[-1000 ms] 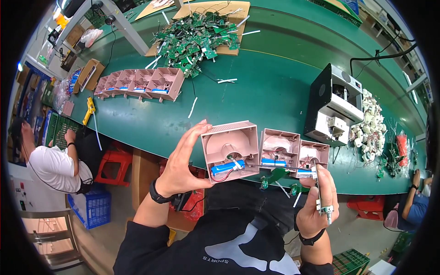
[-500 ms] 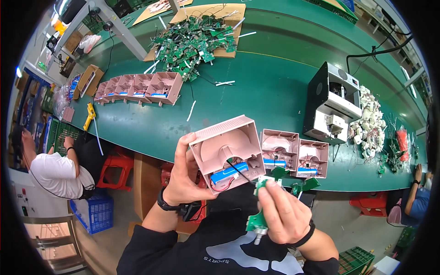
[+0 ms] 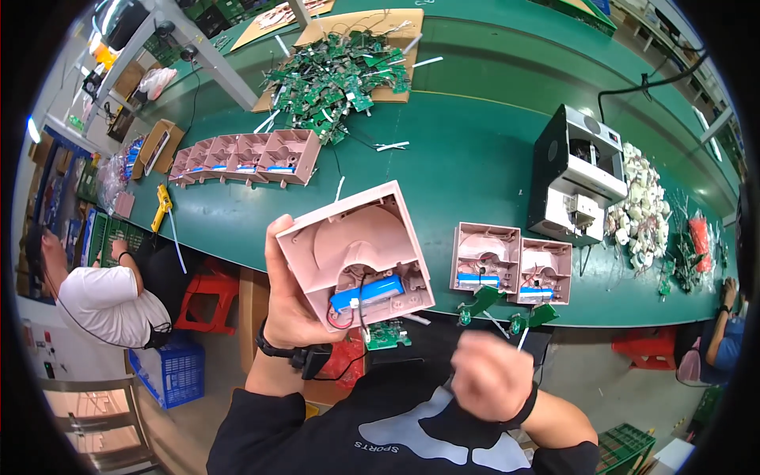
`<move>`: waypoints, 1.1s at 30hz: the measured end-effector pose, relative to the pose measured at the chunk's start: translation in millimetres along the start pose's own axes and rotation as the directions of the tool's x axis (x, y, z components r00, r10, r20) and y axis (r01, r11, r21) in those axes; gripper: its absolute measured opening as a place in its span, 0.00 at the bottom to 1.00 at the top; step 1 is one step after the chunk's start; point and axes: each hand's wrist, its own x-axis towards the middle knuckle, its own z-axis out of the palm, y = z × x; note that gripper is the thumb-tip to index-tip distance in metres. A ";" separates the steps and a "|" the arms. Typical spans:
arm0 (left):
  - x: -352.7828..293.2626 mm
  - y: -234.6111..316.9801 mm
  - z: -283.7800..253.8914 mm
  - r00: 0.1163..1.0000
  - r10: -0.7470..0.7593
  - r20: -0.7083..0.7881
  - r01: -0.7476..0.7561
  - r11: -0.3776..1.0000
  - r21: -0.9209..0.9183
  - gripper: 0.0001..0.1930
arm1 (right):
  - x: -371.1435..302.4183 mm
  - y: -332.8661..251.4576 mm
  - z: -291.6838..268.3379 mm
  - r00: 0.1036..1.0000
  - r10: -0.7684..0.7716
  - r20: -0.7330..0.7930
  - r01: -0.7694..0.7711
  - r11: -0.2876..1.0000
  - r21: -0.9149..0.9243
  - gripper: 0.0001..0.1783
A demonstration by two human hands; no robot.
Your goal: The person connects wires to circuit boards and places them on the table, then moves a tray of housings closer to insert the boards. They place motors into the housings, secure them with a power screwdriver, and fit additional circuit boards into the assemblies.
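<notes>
My left hand (image 3: 289,305) is closed round the side of a pink plastic housing (image 3: 332,229), tilted with its hollow inside facing me. In the housing sit a blue battery (image 3: 368,294), red and black wires and a small white connector. Just below its lower edge a green circuit board (image 3: 388,336) hangs, apparently by the black wire. My right hand (image 3: 492,376) is apart from it, lower right, in front of my shirt. Its fingers are smeared by motion, and I cannot tell whether they hold anything.
Two pink housings (image 3: 484,257) with batteries stand at the table's near edge, circuit boards (image 3: 481,302) beside them. A row of housings (image 3: 245,158) lies left. Behind is a heap of boards (image 3: 336,83). A black-and-white machine (image 3: 574,178) stands right, a yellow glue gun (image 3: 162,207) far left.
My right hand has let go of the circuit board and moved down. The board now hangs under the housing. My left hand has shifted the housing left and tilted it.
</notes>
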 end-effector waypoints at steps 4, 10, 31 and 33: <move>-4.2 -1.3 0.4 0.995 -0.095 0.007 0.095 0.990 -0.105 0.74 | 21.2 -14.2 13.5 0.659 0.717 0.226 -0.722 0.520 0.457 0.16; -9.0 -26.0 -4.3 0.971 -0.188 0.145 0.203 0.975 -0.095 0.73 | -1.6 0.0 44.3 0.497 0.557 0.665 -0.866 0.265 0.425 0.10; 29.5 -74.1 -26.4 0.908 -0.333 0.253 0.036 0.665 0.746 0.60 | -41.5 23.9 95.5 0.504 0.695 0.512 -0.813 0.582 0.010 0.20; 28.0 -74.4 -23.8 0.911 -0.351 0.216 0.085 0.672 0.735 0.58 | -44.6 24.9 97.8 0.511 0.697 0.502 -0.806 0.592 -0.001 0.20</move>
